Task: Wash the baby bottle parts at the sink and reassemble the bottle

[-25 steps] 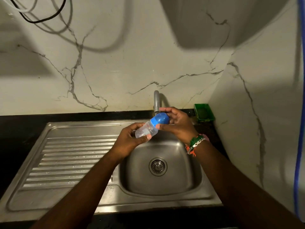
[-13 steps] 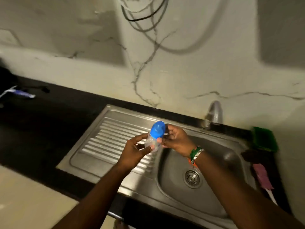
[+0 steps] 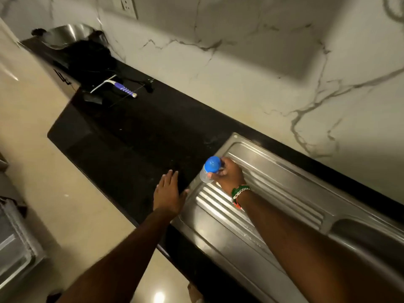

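The baby bottle (image 3: 209, 169), clear with a blue cap (image 3: 212, 164), stands at the left end of the steel draining board (image 3: 273, 193), close to where the metal meets the black counter (image 3: 135, 136). The right hand (image 3: 229, 176) grips it from the side, fingers and thumb curled round the clear body just under the cap; a band of green, white and orange beads (image 3: 239, 194) sits at that wrist. The left hand (image 3: 168, 193) is flat with fingers straight and close together, holding nothing, over the counter's edge just left of the draining board. Whether the palm touches the surface cannot be told.

Below and to the left lies a pale tiled floor (image 3: 54, 171). At the right edge the sink bowl (image 3: 360, 235) begins, past the ribs of the board. Farther along the counter lies a squeegee with a purple and white handle (image 3: 122, 87) beside some dark, blurred things. Beyond them a steel bowl (image 3: 67, 36) shows in the far corner. Behind everything runs a white marble wall with grey veins (image 3: 251, 73), carrying a wall socket (image 3: 125, 4) near the top.
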